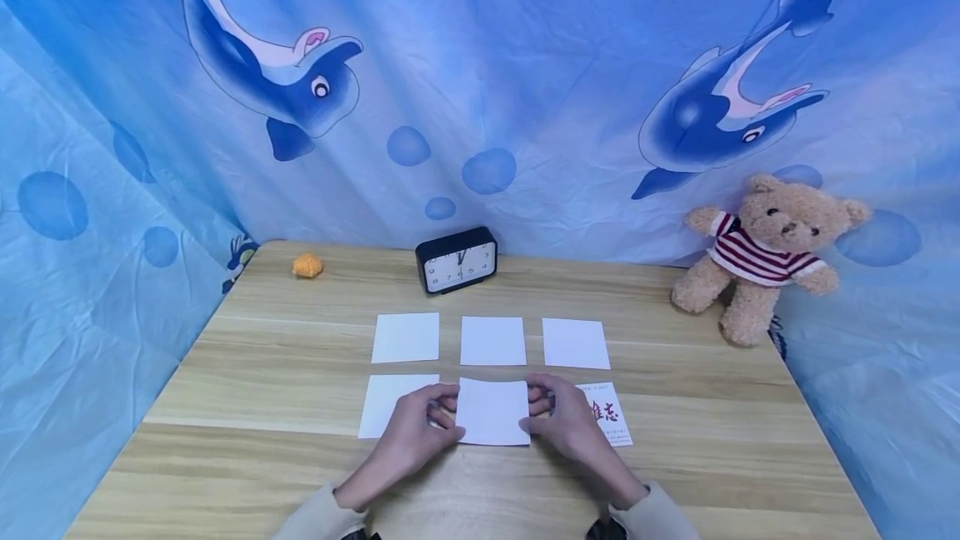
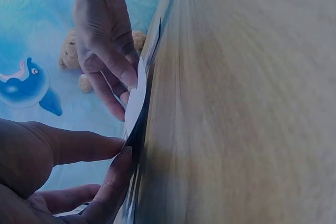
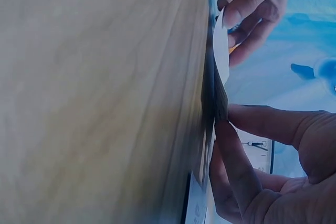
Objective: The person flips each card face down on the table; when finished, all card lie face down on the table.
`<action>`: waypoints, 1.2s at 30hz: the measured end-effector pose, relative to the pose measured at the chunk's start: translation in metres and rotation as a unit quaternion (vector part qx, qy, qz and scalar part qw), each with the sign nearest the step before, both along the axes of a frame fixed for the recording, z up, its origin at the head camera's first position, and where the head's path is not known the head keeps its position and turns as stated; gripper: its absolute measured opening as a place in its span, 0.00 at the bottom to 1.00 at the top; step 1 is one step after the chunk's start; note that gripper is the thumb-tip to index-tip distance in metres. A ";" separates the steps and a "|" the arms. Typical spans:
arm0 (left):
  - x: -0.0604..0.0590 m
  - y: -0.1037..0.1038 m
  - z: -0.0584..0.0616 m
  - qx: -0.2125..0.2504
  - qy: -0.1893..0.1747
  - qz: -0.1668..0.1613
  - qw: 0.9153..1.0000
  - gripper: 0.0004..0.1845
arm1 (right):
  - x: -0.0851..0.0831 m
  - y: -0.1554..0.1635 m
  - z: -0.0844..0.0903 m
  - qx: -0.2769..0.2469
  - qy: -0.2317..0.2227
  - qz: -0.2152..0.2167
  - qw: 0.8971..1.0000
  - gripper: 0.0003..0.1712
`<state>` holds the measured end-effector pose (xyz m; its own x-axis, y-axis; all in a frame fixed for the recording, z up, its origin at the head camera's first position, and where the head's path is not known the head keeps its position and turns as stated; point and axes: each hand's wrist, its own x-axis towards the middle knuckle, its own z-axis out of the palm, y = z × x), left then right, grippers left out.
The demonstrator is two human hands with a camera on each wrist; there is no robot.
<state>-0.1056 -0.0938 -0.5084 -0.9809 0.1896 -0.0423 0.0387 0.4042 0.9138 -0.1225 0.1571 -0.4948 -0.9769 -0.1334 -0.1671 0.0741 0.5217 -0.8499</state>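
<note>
A white card (image 1: 492, 412), slightly bowed, is held between both hands just above the table. My left hand (image 1: 420, 426) pinches its left edge between thumb and fingers. The right hand (image 1: 567, 421) grips the opposite edge the same way. In both wrist views a gap shows between the bent card (image 2: 136, 100) and the tabletop. Behind it lie three white cards in a row: left (image 1: 406, 337), middle (image 1: 492, 341) and right (image 1: 576, 343). Another white card (image 1: 377, 408) is partly covered by my left hand. Beside my right hand lies a card with red characters (image 1: 609, 413), partly hidden.
A black desk clock (image 1: 459, 261) stands at the back of the wooden table (image 1: 285, 390). An orange lump (image 1: 307, 265) sits at the back left. At the back right is a teddy bear (image 1: 765, 248) in a striped shirt. Blue dolphin-printed curtains (image 1: 495, 65) surround the table.
</note>
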 end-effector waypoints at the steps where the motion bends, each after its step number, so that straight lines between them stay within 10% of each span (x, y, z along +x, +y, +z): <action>1: 0.000 0.000 0.000 -0.005 0.002 0.000 1.000 0.30 | 0.000 0.000 0.000 0.005 0.003 0.004 1.000 0.37; 36: 0.003 0.004 0.010 -0.094 0.049 -0.009 0.994 0.35 | 0.001 0.004 0.005 0.033 0.011 0.024 0.999 0.39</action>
